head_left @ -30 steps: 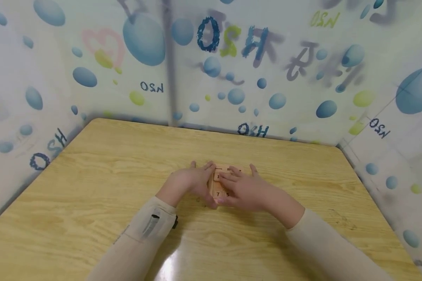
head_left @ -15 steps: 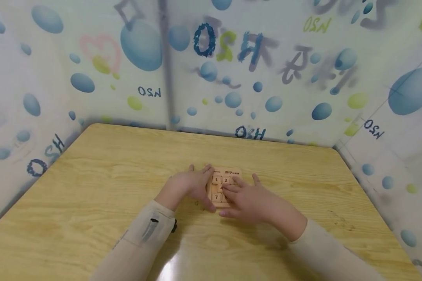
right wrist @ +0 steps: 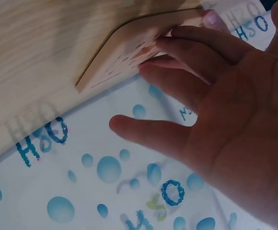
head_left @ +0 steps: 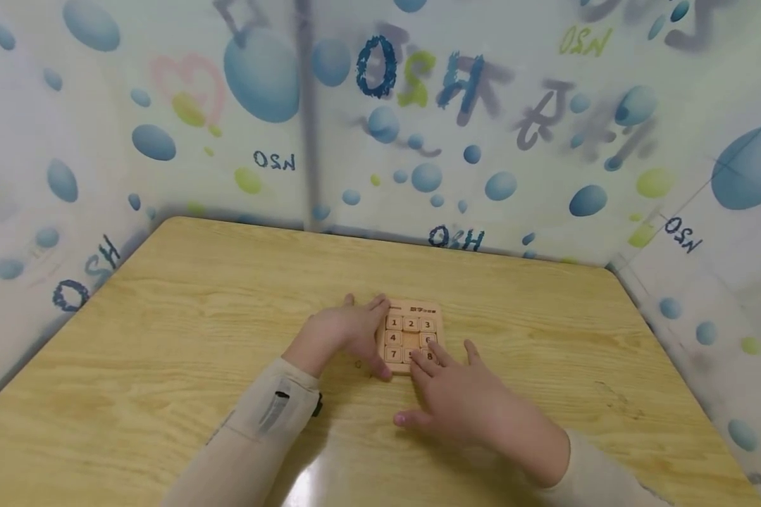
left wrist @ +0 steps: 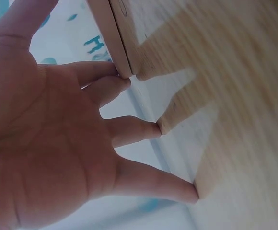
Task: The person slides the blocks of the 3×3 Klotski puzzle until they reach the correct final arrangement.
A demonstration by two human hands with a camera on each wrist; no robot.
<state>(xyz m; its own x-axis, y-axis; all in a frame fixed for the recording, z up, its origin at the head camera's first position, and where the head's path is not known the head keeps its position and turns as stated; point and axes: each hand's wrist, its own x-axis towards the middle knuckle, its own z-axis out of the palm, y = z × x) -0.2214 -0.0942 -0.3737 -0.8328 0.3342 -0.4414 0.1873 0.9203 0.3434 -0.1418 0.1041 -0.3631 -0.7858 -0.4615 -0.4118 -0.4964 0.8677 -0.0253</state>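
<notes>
A wooden number slide puzzle [head_left: 412, 340] lies flat on the table. Tiles 1, 2 and 3 fill its top row, while 4 [head_left: 393, 338] and 6 [head_left: 428, 339] flank a bare middle square; 7, 5 and 8 stand along the bottom. My left hand [head_left: 351, 331] holds the board's left side, thumb at the near corner and index finger at the far one. In the left wrist view, its other fingers [left wrist: 148, 179] spread down to the tabletop. My right hand [head_left: 459, 394] reaches in from the near right, fingertips over tiles 5 and 8, partly covering them, thumb held away from the board.
The wood-grain table [head_left: 228, 296] stretches around the puzzle on all sides. Behind it and at both sides stand walls [head_left: 514, 105] with blue bubbles and lettering.
Tile 4 has slid left into the left column, which uncovers the middle square. My right hand has drawn back toward the near right. The left hand stays at the board's left side.
</notes>
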